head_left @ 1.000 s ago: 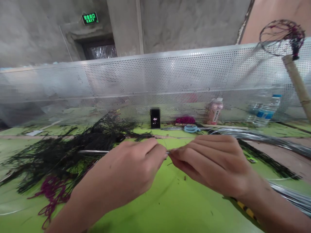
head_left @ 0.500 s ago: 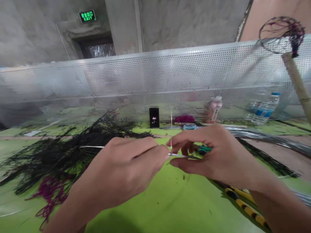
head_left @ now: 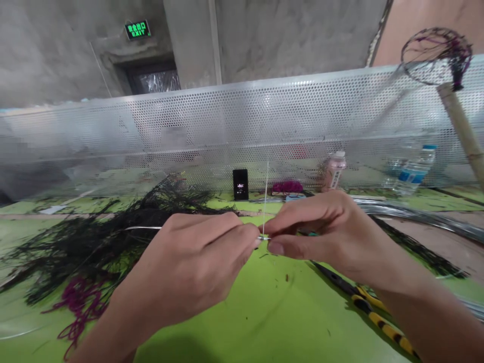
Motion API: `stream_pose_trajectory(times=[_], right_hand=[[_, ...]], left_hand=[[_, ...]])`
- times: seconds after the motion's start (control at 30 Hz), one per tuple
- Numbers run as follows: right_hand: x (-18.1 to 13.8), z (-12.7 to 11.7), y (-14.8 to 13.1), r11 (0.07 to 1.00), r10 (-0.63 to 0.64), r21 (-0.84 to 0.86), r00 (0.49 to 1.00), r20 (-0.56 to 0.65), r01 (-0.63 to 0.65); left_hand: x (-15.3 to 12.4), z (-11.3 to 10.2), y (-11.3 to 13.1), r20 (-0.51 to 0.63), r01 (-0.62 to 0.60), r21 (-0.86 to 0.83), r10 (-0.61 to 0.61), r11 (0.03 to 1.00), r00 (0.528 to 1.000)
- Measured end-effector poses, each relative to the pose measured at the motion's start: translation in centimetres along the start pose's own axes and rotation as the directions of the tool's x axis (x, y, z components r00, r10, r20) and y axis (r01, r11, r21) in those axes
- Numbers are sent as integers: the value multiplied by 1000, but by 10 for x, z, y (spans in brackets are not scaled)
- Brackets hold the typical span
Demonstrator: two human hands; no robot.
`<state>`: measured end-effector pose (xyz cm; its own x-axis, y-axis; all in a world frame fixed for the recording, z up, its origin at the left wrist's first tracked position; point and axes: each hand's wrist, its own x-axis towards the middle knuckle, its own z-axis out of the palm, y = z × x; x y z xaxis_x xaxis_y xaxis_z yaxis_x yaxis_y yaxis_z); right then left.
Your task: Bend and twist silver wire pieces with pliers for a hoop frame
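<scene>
My left hand (head_left: 196, 262) is closed in a pinch on a thin silver wire (head_left: 141, 228) that runs left from it into a heap of black fronds (head_left: 91, 242). Right against it, my right hand (head_left: 325, 237) pinches the same wire at the bend, with thumb and forefinger pressed together. A short end of the wire (head_left: 265, 196) sticks straight up between the two hands. Both hands hover just above the green tabletop (head_left: 242, 312).
Yellow-and-black pliers (head_left: 372, 310) lie under my right forearm. Purple yarn (head_left: 77, 302) lies at the left, coiled steel wire (head_left: 423, 217) at the right. Along the perforated metal screen (head_left: 242, 131) stand a small black device (head_left: 240, 184), a pink bottle (head_left: 334, 170) and a water bottle (head_left: 414, 171).
My right hand turned over from palm-down to a thumb-and-finger pinch. The wire end, flat before, now stands upright. The pliers beneath the right arm came into sight.
</scene>
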<state>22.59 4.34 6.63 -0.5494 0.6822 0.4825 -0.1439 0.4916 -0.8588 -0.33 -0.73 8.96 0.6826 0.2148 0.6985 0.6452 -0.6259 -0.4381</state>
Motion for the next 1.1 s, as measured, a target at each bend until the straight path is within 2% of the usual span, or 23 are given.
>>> stream_pose_trajectory(times=[0.2, 0.33, 0.43, 0.53, 0.6, 0.7, 0.77, 0.87, 0.9, 0.93, 0.97, 1.0, 1.1], right_hand=[[3, 2, -2, 969, 172, 170, 983, 65, -180], [6, 6, -2, 937, 200, 281, 978, 56, -208], [5, 9, 0, 948, 136, 285, 990, 43, -143], [2, 13, -1, 972, 64, 227, 998, -13, -60], [0, 16, -3, 991, 5, 137, 998, -68, 5], [-1, 17, -6, 986, -146, -99, 983, -114, 135], [-2, 15, -5, 908, -309, -324, 947, -87, 267], [-1, 10, 3, 595, -567, -646, 819, 84, 478], [0, 9, 6, 511, -605, -692, 785, 132, 510], [1, 8, 8, 477, -618, -706, 771, 155, 524], [3, 7, 10, 483, -616, -706, 774, 148, 519], [4, 7, 10, 529, -593, -689, 797, 116, 495], [6, 7, 4, 782, -393, -521, 919, 12, 341]], left_hand=[[0, 0, -1, -6, -30, 19, 30, 999, 1000], [0, 0, -4, -30, -34, 3, 35, 999, 999], [-2, 1, -4, -42, -29, -30, 28, 999, 999], [-3, 1, -4, -6, -21, -57, 21, 998, 1000], [-4, 0, -3, 5, -13, -59, 13, 998, 1000], [-3, 0, -4, -3, -12, -57, 12, 998, 1000], [-1, 1, -6, 7, -18, -63, 18, 998, 1000], [2, 8, -10, 54, -23, -67, 26, 997, 998], [3, 10, -12, 61, -26, -62, 30, 998, 998], [3, 12, -14, 55, -31, -52, 34, 998, 998], [3, 14, -16, 38, -39, -41, 41, 998, 998], [3, 15, -17, 15, -50, -30, 51, 998, 999], [2, 14, -15, -34, -86, -11, 85, 996, 996]])
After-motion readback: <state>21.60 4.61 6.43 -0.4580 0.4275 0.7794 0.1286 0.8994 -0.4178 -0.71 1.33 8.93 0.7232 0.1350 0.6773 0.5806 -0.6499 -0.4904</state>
